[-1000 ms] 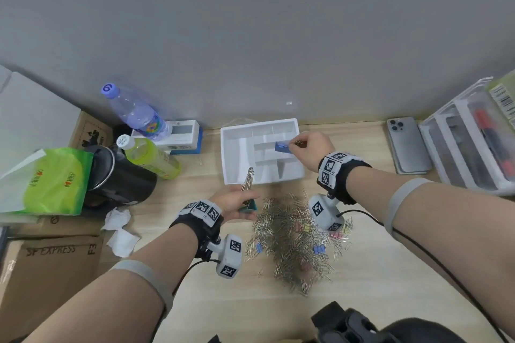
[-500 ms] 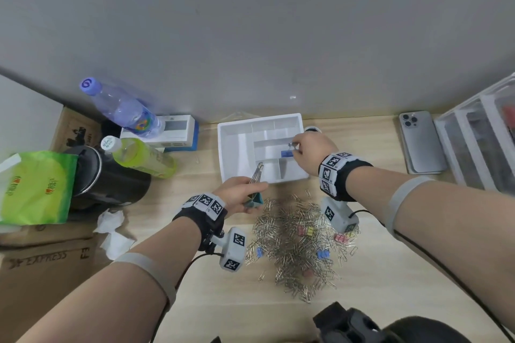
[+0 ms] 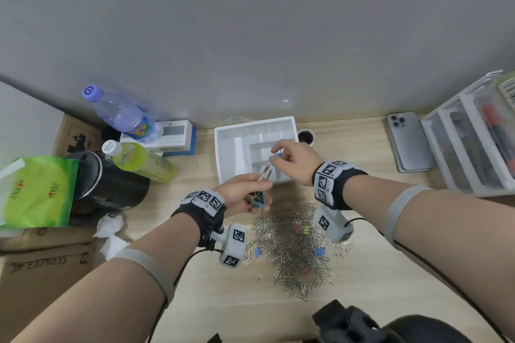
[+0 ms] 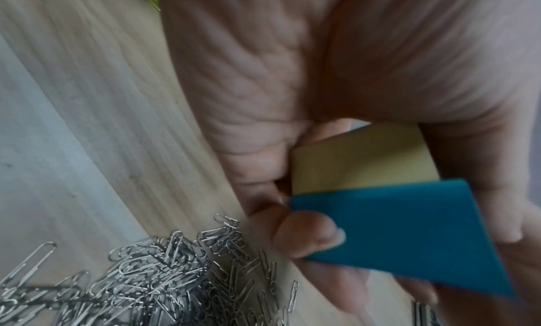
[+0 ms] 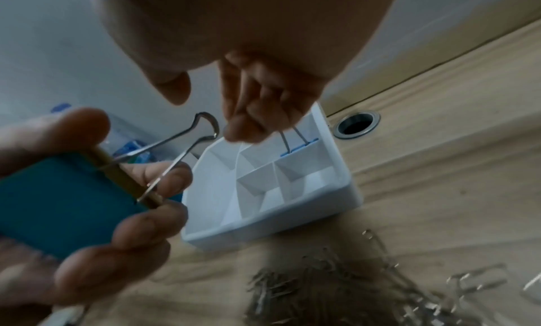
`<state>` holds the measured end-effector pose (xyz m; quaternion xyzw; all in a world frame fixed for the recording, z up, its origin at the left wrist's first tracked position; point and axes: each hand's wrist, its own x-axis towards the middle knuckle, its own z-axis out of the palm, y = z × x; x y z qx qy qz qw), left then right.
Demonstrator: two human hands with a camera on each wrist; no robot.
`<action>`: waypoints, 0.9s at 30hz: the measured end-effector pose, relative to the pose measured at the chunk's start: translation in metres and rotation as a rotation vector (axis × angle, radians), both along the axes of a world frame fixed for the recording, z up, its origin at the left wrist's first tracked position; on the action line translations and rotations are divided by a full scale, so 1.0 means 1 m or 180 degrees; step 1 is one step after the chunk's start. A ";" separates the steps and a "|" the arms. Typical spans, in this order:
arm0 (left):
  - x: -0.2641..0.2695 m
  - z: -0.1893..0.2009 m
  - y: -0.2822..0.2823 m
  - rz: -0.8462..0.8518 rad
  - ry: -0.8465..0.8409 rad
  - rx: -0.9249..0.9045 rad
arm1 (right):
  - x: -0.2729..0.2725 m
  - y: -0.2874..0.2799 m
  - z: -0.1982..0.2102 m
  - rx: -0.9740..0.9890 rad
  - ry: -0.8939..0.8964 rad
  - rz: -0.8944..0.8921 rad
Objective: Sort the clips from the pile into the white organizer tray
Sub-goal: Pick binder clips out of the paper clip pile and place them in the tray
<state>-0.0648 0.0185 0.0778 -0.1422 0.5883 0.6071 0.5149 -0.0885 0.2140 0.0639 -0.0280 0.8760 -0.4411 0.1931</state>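
The white organizer tray (image 3: 226,147) (image 5: 345,192) stands at the back of the wooden desk. Over its right-hand compartments my right hand (image 3: 278,152) (image 5: 254,122) pinches the wire handles of a small blue binder clip (image 3: 277,155) (image 5: 298,149). Just in front of the tray, my left hand (image 3: 260,192) (image 4: 292,215) grips a large teal binder clip (image 3: 258,202) (image 4: 404,233) (image 5: 58,203), handles pointing up toward the right fingers. A yellow face (image 4: 360,159) shows behind the teal; I cannot tell whether it is a second clip. The pile of silver paper clips (image 3: 292,248) (image 4: 131,284) (image 5: 322,296) holds a few small coloured binder clips.
Left of the tray are a white box (image 3: 172,136), two bottles (image 3: 122,114) (image 3: 139,160), a black pot (image 3: 108,184), a green bag (image 3: 36,192), crumpled tissue (image 3: 110,227) and cardboard boxes. A desk grommet hole (image 3: 306,136), a phone (image 3: 408,142) and clear drawers (image 3: 471,142) lie right.
My left hand has lifted the teal clip toward the tray's front edge, bringing its handles close to my right fingers. The right hand still holds the small blue clip over the tray.
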 end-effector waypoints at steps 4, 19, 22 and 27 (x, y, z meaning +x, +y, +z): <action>0.005 0.009 0.001 -0.0132 -0.0082 0.0251 | 0.006 -0.014 -0.001 -0.0742 -0.1017 0.0076; -0.004 -0.009 -0.025 0.1005 0.0070 -0.0607 | -0.025 -0.011 0.015 0.0427 0.0420 -0.0401; -0.008 -0.013 -0.029 0.1029 0.0227 -0.0720 | -0.034 -0.017 0.013 0.1018 0.0612 -0.0159; -0.019 -0.015 -0.021 0.0996 0.0319 -0.0435 | -0.043 -0.026 0.013 0.1591 0.0900 0.0058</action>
